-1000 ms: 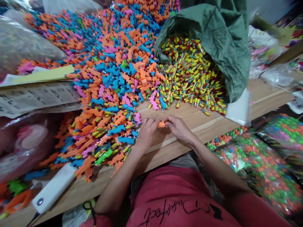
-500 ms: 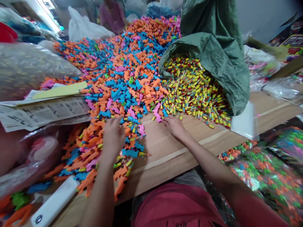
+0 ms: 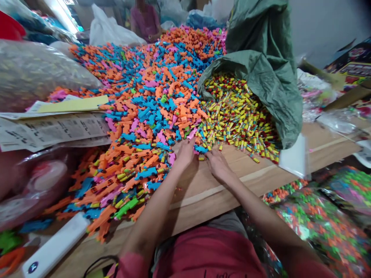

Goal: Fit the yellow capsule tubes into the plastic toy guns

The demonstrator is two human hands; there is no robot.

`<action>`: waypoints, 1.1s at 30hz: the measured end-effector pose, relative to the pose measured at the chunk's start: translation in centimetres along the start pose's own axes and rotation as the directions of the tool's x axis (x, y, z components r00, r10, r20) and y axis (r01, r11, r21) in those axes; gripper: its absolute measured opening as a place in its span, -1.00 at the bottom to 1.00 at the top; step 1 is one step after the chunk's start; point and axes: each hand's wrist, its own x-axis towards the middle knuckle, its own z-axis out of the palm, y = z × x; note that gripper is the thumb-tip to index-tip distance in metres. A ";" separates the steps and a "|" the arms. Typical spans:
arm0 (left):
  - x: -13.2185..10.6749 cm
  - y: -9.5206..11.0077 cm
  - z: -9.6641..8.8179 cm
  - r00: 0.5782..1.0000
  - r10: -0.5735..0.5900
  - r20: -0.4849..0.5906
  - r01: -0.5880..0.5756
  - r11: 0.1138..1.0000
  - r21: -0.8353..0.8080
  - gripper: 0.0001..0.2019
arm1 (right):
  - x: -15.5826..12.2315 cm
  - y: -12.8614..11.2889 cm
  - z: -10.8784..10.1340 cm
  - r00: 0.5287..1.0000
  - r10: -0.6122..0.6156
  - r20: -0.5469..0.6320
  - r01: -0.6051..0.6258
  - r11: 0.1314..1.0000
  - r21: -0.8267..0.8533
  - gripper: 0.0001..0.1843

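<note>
Small plastic toy cars in orange, blue and pink lie heaped before me. My left hand (image 3: 185, 153) reaches over the near edge of the heap, its fingers closed around a pink toy car (image 3: 191, 133) that shows beyond them. To its right, my right hand (image 3: 218, 165) rests low over the wooden tabletop (image 3: 197, 185), fingers loosely bent and apart. By its fingertips lie a blue toy car (image 3: 201, 149) and a small yellow-banded tube (image 3: 201, 158). Many such clear tubes with yellow bands (image 3: 232, 112) spill from a green woven sack (image 3: 278, 85).
Printed sheets (image 3: 63, 129) lean over the heap on the left. A white bar-shaped device (image 3: 55, 245) lies at the front left. Clear plastic bags (image 3: 294, 156) lie right of the sack. Bagged toys (image 3: 324, 224) sit below the table's right side. Another person (image 3: 145, 21) is behind the heap.
My left hand has moved right, from over the heap to the pink toy car. My right hand has shifted slightly towards me. The camera view has shifted a little.
</note>
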 end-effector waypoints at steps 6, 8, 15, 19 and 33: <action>-1.4 -1.0 -1.1 0.974 0.213 0.082 -0.222 0.968 0.115 -0.51 | 0.1 -1.9 1.0 0.999 -0.049 0.014 0.049 0.999 0.018 -0.74; -1.4 -1.0 -1.2 0.967 0.235 0.096 -0.246 0.961 0.126 -0.52 | -0.3 -1.6 1.4 0.998 -0.059 -0.002 0.059 0.996 0.065 -0.80; -2.6 0.8 -1.5 0.963 0.229 0.139 -0.237 0.971 0.043 -0.74 | -3.1 0.4 0.5 0.982 0.034 -0.184 0.064 0.863 0.501 -0.77; -4.9 1.8 -1.8 0.968 0.226 0.107 -0.205 0.963 -0.177 -0.74 | -3.8 -0.1 -0.8 0.972 0.128 -0.199 0.040 0.740 0.671 -0.71; -8.5 3.5 -3.2 0.972 0.231 -0.033 -0.233 0.954 -0.188 -0.75 | -4.3 -2.2 -1.2 0.994 0.104 -0.039 -0.017 0.492 0.870 -0.64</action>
